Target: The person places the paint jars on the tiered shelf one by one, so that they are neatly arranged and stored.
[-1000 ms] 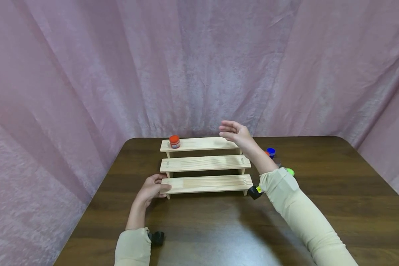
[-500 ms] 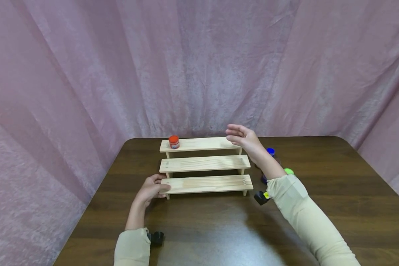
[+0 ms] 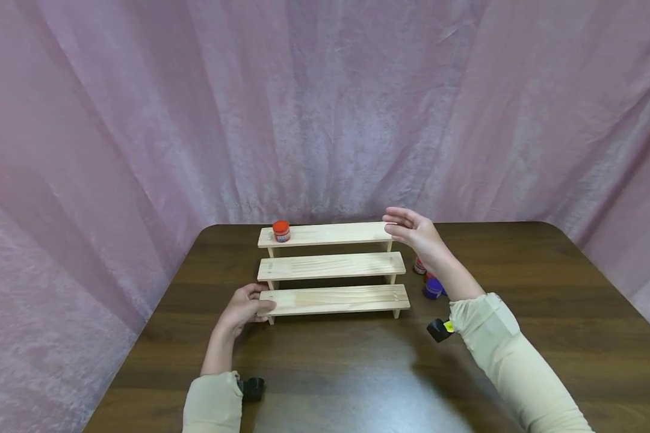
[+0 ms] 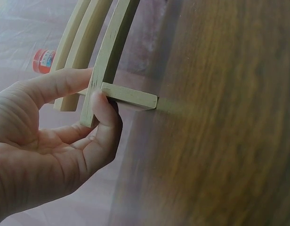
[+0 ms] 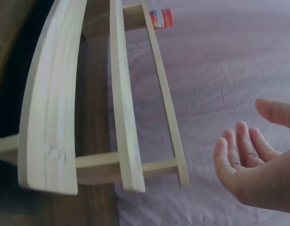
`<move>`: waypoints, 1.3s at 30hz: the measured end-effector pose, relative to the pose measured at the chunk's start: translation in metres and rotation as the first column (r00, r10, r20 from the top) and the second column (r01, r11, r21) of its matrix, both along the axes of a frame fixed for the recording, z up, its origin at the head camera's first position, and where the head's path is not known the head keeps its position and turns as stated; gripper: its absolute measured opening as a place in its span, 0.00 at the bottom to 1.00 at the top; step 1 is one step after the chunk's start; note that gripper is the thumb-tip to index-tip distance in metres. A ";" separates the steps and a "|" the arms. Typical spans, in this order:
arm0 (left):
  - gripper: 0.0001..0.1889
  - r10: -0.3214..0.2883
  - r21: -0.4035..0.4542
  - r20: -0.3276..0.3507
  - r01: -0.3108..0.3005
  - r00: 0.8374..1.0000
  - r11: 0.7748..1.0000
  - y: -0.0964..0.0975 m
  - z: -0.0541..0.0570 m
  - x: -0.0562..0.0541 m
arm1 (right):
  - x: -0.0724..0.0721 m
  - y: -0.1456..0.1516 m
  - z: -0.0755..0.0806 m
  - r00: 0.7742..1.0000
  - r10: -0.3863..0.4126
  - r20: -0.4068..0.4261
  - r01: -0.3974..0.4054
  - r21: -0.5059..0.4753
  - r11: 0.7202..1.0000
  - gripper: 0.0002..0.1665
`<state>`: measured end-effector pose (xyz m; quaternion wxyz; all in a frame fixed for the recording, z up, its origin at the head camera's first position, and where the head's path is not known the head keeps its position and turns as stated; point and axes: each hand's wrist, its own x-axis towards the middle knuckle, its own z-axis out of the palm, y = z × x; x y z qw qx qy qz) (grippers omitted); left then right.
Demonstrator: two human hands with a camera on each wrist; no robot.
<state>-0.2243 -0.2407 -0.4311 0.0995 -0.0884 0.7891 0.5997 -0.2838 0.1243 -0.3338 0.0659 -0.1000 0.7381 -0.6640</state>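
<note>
A three-step wooden shelf [image 3: 333, 299] stands on the table, its top step at the back. My left hand [image 3: 247, 310] grips the left end of the lowest step; in the left wrist view the thumb [image 4: 65, 84] lies over the board and fingers curl beneath it. On the top step, near its left end, sits a small jar with a red lid [image 3: 281, 231], seen also in the right wrist view as a red jar [image 5: 162, 18]. My right hand [image 3: 419, 234] hovers at the right end of the top step, fingers loosely bent and holding nothing.
Right of the shelf, partly hidden behind my right forearm, stand a purple-lidded jar [image 3: 433, 288] and a red jar [image 3: 419, 266]. A pink curtain [image 3: 325, 120] hangs behind the dark wooden table [image 3: 325, 373].
My right hand has moved right and slightly toward me, away from the red-lidded jar. The left hand keeps its grip; the view shifts slightly. The forearm now covers different jars.
</note>
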 end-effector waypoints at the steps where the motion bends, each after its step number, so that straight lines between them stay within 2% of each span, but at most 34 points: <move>1: 0.27 -0.003 0.001 0.000 0.003 1.000 1.000 0.000 0.000 0.000 | 0.001 0.002 -0.001 1.000 -0.007 0.000 0.007 0.002 1.000 0.33; 14: 0.27 0.013 -0.003 0.017 -0.013 1.000 1.000 -0.005 -0.001 0.004 | 0.007 0.018 -0.012 0.999 -0.033 0.015 0.032 0.073 0.997 0.33; 23: 0.28 0.018 -0.013 0.014 -0.018 1.000 1.000 -0.011 -0.004 0.007 | 0.012 0.031 -0.028 0.999 -0.050 -0.016 0.050 0.055 0.997 0.34; 28: 0.28 0.028 -0.014 0.020 -0.028 0.999 1.000 -0.010 -0.003 0.006 | 0.017 0.041 -0.034 0.999 -0.051 -0.004 0.051 0.027 0.998 0.33; 33: 0.28 0.015 -0.005 0.012 -0.015 1.000 1.000 -0.007 -0.002 0.002 | 0.021 0.054 -0.041 0.997 -0.080 -0.009 0.080 0.009 0.997 0.29; 39: 0.28 0.005 0.004 0.019 -0.005 1.000 1.000 -0.006 -0.003 0.002 | 0.026 0.075 -0.053 0.991 -0.137 -0.005 0.137 0.001 0.991 0.18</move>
